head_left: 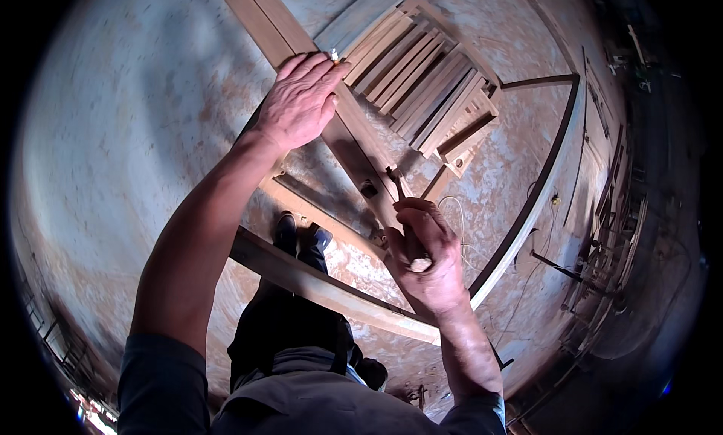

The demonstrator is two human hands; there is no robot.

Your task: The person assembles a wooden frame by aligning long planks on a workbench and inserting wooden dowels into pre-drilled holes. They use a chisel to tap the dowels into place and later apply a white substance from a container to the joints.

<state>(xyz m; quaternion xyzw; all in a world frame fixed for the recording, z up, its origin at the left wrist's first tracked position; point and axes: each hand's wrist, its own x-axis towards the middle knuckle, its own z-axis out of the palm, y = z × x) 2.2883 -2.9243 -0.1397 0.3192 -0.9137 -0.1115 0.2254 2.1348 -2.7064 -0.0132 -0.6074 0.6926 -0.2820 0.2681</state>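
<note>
Wooden beams (354,126), two of them side by side, run slantwise from the top left down toward the right hand. Starting at the left: what's the left hand (300,107) up to?

It's lying across the beams, palm down, fingers pretty straight and laid over the wood, not clenched round anything I can make out. Looks like it's there to steady the work, imo. There's a small bright white thing (334,56) right at the fingertips, too small to tell what it is.

Ok, and moving right?

Dark slot (368,188) in the left-hand beam, then a second slot (391,173) just beside it in the other one. Then you get the chisel-like tool (398,188), tip down at that second slot. Can't tell how deep it sits, tbh.

And the right hand (440,262)?

Fingers wrapped round the tool's handle, with the pale butt end poking out. So I'd call the step in hand working at or cleaning up that slot.

What does the next move call for, then?

My guess: a firm grip, tip lined up with the slot wall, and the left hand well away from the edge, which it is now. Off to the right there's a bunch of loose slats (429,88), and neither hand is touching those.
</note>
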